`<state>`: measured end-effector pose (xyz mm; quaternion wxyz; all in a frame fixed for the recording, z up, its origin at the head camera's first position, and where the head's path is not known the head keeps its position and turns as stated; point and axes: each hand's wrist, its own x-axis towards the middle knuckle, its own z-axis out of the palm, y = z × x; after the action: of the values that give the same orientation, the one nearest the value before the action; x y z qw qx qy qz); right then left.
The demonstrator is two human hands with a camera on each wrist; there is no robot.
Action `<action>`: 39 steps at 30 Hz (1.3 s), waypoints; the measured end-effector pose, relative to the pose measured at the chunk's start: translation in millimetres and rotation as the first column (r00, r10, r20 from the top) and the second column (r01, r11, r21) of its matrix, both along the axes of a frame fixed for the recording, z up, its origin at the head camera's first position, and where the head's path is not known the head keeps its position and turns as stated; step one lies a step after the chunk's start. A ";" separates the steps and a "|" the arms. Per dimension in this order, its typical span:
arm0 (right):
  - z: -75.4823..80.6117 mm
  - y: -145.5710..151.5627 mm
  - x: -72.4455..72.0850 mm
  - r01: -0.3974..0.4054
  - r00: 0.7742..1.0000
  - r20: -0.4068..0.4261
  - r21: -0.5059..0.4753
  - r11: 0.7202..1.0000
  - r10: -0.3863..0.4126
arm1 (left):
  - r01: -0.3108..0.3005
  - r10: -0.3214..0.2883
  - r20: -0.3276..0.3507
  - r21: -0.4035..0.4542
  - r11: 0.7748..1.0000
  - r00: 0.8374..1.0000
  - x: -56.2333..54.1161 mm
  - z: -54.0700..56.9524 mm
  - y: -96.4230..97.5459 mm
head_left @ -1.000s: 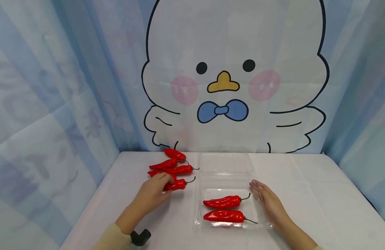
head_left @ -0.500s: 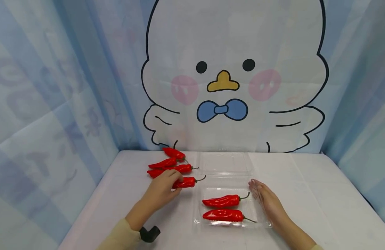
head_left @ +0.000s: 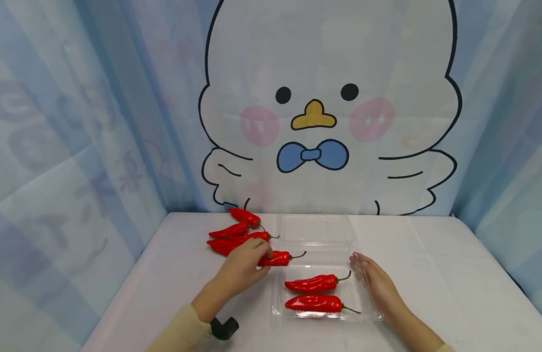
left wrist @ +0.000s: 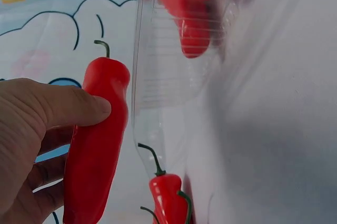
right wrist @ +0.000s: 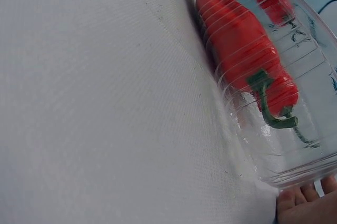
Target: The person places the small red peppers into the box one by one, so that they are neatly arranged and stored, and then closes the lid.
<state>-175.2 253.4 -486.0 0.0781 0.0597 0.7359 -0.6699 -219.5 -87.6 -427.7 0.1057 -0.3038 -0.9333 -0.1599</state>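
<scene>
My left hand (head_left: 243, 266) holds a red chili pepper (head_left: 277, 258) at the left edge of a clear plastic box (head_left: 277, 293). In the left wrist view the thumb presses on the front of this pepper (left wrist: 100, 145), with fingers behind it and the stem pointing up. Two red peppers, an upper one (head_left: 312, 283) and a lower one (head_left: 314, 303), lie side by side in the box, stems to the right. My right hand (head_left: 378, 281) rests against the box's right side, its fingers along the wall. In the right wrist view its fingertips (right wrist: 287, 201) show at the box's end.
Several more red peppers (head_left: 236, 230) lie in a loose pile at the table's back left. The box's clear lid (head_left: 317, 230) is folded back behind it. A white cloth covers the table (head_left: 429, 274), and printed curtains (head_left: 315, 190) surround it.
My left hand has drawn the red chili pepper away from the pile and moved right with it, up to the box's left edge. The right hand and the box have barely moved.
</scene>
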 end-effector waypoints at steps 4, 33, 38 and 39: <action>-0.3 0.4 0.6 -0.005 1.000 -0.006 0.005 1.000 0.005 | 0.028 -0.028 0.000 -0.005 1.000 1.000 -0.5 0.3 7.9; -2.5 1.8 -0.8 0.002 1.000 -0.011 -0.019 1.000 -0.003 | 0.120 -0.120 0.015 -0.064 0.991 0.993 -10.3 -9.9 54.2; -2.8 1.7 -0.3 -0.001 1.000 -0.021 -0.019 1.000 0.001 | 0.138 -0.135 0.045 -0.077 0.987 0.990 -13.6 -11.5 61.1; -2.8 1.6 -0.2 0.002 1.000 -0.018 -0.017 1.000 -0.002 | 0.143 -0.139 0.049 -0.081 0.986 0.989 -14.1 -11.7 62.3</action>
<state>-175.4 255.0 -488.7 0.0711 0.0537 0.7308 -0.6768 -233.6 -25.3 -439.4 0.0610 -0.3699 -0.9174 -0.1337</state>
